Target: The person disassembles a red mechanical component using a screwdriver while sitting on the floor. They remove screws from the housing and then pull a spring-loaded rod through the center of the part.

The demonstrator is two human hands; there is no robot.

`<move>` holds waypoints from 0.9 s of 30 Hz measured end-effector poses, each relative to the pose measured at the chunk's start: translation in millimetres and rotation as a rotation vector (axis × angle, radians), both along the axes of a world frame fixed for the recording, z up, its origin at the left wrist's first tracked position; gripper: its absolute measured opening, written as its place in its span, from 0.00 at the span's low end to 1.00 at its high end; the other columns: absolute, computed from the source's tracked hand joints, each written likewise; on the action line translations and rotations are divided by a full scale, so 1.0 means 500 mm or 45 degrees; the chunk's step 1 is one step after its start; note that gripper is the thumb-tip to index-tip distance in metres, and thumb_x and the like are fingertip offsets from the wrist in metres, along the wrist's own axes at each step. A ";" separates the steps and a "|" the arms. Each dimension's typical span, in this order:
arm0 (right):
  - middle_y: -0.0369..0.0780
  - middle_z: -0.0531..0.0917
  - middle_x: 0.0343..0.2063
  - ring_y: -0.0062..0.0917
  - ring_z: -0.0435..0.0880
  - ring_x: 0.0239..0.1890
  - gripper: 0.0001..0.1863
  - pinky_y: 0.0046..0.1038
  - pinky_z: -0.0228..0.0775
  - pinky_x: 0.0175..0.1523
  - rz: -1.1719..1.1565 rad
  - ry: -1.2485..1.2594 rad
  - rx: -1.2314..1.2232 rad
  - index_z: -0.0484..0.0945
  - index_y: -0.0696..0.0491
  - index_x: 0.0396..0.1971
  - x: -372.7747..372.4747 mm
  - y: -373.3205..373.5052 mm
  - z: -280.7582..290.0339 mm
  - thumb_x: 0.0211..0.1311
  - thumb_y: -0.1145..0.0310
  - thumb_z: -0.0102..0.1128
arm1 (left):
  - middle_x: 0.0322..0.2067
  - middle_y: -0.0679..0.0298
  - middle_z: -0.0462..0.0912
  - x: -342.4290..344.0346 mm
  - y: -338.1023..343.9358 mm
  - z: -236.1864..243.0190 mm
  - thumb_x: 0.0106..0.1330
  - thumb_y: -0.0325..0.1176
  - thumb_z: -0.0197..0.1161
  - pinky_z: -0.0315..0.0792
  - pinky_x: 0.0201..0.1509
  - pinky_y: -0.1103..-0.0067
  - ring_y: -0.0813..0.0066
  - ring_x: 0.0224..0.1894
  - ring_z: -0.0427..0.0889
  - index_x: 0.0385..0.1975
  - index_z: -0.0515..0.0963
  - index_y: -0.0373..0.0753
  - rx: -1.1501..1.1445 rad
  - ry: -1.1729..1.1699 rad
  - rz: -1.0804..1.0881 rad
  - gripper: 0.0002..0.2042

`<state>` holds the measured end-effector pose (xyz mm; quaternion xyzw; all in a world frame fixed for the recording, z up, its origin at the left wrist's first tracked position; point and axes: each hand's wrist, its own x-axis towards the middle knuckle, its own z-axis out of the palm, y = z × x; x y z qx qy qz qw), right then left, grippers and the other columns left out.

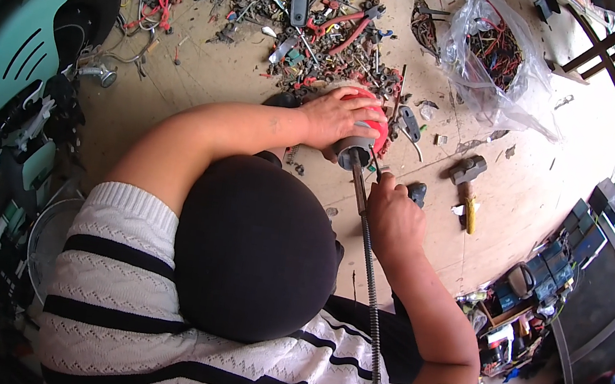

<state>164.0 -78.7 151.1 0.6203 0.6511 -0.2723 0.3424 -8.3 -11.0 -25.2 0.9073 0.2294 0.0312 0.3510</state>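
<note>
Littered tan floor (501,252) fills the view, a clear plastic bag (529,93) of wire (499,60) at its far right; from the work a spring-wound rod (370,278) runs back toward the torso (246,363), with a hammer (467,185) off to its right. From my remote seat I log the left hand (336,121) wrapped over the red-and-grey housing (381,132) at centre and the right hand (397,216) gripping a slim dark shaft (375,164) aimed at its grey mouth, contact unclear. I judge the step to be loosening or prying inside; next calls for a firm brace and careful, aligned pressure.
</note>
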 end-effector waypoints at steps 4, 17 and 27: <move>0.50 0.82 0.38 0.47 0.85 0.31 0.13 0.46 0.77 0.36 -0.246 0.146 0.053 0.68 0.54 0.46 -0.001 -0.012 0.009 0.69 0.63 0.51 | 0.71 0.71 0.58 -0.003 -0.008 -0.017 0.37 0.50 0.82 0.47 0.75 0.58 0.66 0.76 0.50 0.64 0.69 0.63 0.059 -0.007 0.021 0.46; 0.38 0.75 0.37 0.30 0.77 0.41 0.16 0.26 0.75 0.38 0.240 0.092 0.476 0.76 0.54 0.47 0.024 -0.016 0.011 0.57 0.70 0.55 | 0.72 0.73 0.57 0.005 -0.021 -0.040 0.40 0.52 0.80 0.44 0.75 0.60 0.69 0.77 0.49 0.65 0.67 0.65 0.215 -0.022 0.081 0.46; 0.44 0.85 0.32 0.40 0.84 0.26 0.18 0.36 0.78 0.34 -0.236 0.157 0.256 0.75 0.55 0.50 0.022 0.003 0.010 0.70 0.58 0.54 | 0.72 0.72 0.57 0.003 -0.018 -0.028 0.38 0.54 0.81 0.44 0.76 0.60 0.69 0.77 0.49 0.66 0.65 0.65 0.124 0.007 0.046 0.48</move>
